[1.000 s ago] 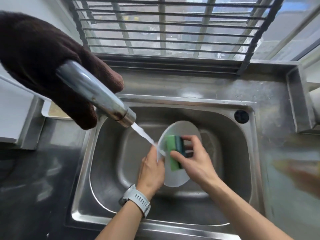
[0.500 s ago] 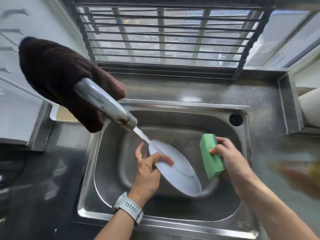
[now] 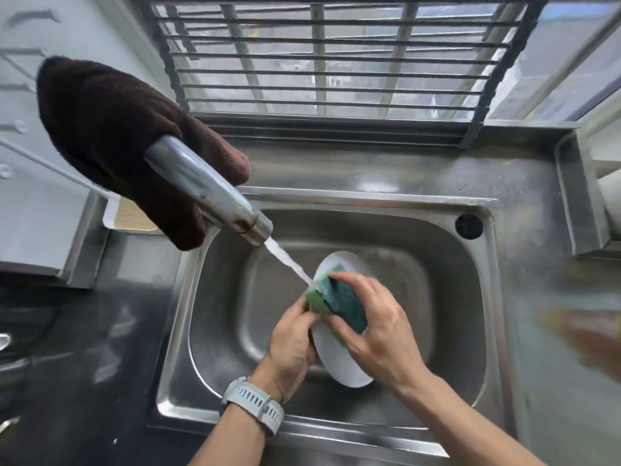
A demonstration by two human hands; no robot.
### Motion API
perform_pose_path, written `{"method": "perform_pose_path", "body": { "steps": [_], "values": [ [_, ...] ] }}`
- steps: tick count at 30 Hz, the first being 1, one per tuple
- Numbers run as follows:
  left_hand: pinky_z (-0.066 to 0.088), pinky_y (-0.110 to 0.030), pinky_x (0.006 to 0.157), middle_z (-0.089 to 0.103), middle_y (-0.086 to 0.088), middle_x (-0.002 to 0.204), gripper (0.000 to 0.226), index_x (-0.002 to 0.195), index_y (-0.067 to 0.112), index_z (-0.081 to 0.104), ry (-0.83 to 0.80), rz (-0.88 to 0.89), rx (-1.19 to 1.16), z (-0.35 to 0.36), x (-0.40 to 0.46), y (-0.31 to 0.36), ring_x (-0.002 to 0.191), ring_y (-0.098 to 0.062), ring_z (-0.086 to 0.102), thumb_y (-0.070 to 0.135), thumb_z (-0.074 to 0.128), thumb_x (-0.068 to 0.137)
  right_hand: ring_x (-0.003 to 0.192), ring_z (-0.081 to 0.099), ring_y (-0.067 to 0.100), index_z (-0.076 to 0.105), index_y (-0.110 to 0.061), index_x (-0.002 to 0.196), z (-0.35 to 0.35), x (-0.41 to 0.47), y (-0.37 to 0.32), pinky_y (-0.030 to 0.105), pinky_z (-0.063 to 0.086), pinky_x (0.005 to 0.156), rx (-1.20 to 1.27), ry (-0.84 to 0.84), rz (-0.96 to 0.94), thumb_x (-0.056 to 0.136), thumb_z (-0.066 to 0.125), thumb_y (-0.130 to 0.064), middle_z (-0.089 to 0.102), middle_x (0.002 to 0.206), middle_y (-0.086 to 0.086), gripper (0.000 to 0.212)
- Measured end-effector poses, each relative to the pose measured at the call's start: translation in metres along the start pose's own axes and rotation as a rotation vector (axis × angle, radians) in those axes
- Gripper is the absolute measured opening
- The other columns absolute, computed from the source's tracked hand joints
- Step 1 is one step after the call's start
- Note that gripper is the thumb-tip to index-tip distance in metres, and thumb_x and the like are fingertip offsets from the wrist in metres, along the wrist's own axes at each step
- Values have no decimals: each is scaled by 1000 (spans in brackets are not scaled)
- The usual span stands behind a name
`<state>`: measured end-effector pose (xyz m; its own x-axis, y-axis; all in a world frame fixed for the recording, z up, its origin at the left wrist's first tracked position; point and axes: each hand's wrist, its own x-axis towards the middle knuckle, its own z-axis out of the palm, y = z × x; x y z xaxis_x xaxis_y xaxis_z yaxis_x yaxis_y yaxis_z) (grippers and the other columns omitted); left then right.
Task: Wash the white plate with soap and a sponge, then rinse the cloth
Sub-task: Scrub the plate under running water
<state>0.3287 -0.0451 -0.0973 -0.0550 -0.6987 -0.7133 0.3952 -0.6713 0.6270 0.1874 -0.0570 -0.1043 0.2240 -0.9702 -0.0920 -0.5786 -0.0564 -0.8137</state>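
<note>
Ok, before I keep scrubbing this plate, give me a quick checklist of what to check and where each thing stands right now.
1. Plate held firmly: left hand grips the white plate at its edge, ok.
2. Sponge in hand: right hand holds the sponge against the plate, ok.
3. Water running: the tap streams onto the sponge's upper end, ok.
4. Plate over the sink: ok.
5. Soap on the sponge: cannot tell.
6. Cloth rinsed: brown cloth hangs over the tap, away from the stream, not ok.
</note>
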Motion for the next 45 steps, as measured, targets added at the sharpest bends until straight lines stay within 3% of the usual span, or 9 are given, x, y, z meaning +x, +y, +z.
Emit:
{"method": "perform_pose_path", "body": {
  "steps": [4,12,15,21,24,27,32,40,45],
  "values": [
    [58,-39,74,73,-9,106,25,125,12,61,-36,-26,104,-10,1,-3,93,-23,70,10,49,103,107,60,21,60,-32,133,17,58,12,34,50,93,-139,-39,-93,84,69,-35,63,119,0,50],
    [63,-45,72,74,-16,118,30,130,9,62,39,-3,-51,-35,-2,-13,97,-28,72,9,50,101,120,58,30,51,-22,138,13,57,91,30,41,85,34,-77,536,96,58,-37,63,132,6,45],
    [61,-53,88,73,-15,122,29,130,10,62,105,12,-116,-35,2,-5,110,-32,70,11,50,103,119,59,33,46,-23,136,5,18,92,34,43,85,29,-66,670,93,59,-36,62,131,7,46],
    [63,-36,86,73,-19,122,32,132,0,58,138,35,-213,-15,14,11,108,-28,71,5,42,105,102,52,4,50,-35,124,7,-46,4,21,43,87,-35,22,276,83,73,-26,49,114,-12,48],
    [63,-32,79,76,-18,112,31,128,-1,62,105,47,-205,-8,9,15,97,-24,74,5,41,106,108,51,12,53,-32,129,16,-16,-17,25,46,92,-91,18,89,81,69,-22,49,118,-7,51],
    [60,-37,91,75,-16,116,33,125,6,66,90,58,-241,-9,4,18,99,-22,74,5,40,105,107,52,22,56,-27,129,20,35,-11,35,48,88,-134,24,4,83,66,-24,55,118,0,47],
    [59,-38,89,73,-11,125,32,131,12,63,107,70,-181,-15,-2,16,108,-22,73,12,43,106,104,58,26,50,-32,134,19,86,30,41,50,87,-98,-34,195,93,58,-41,64,115,5,43],
    [52,-48,101,76,-12,119,29,128,8,64,181,78,-174,-10,-9,11,110,-27,71,11,46,105,120,55,34,46,-25,138,0,19,71,35,39,86,16,-15,620,97,53,-34,61,133,11,42],
    [56,-47,93,74,-18,117,22,121,9,65,171,197,-15,-1,-6,13,104,-27,72,12,50,105,106,58,20,46,-34,123,9,-13,18,31,42,85,146,-14,515,90,64,-32,58,117,1,37]
  ]
}}
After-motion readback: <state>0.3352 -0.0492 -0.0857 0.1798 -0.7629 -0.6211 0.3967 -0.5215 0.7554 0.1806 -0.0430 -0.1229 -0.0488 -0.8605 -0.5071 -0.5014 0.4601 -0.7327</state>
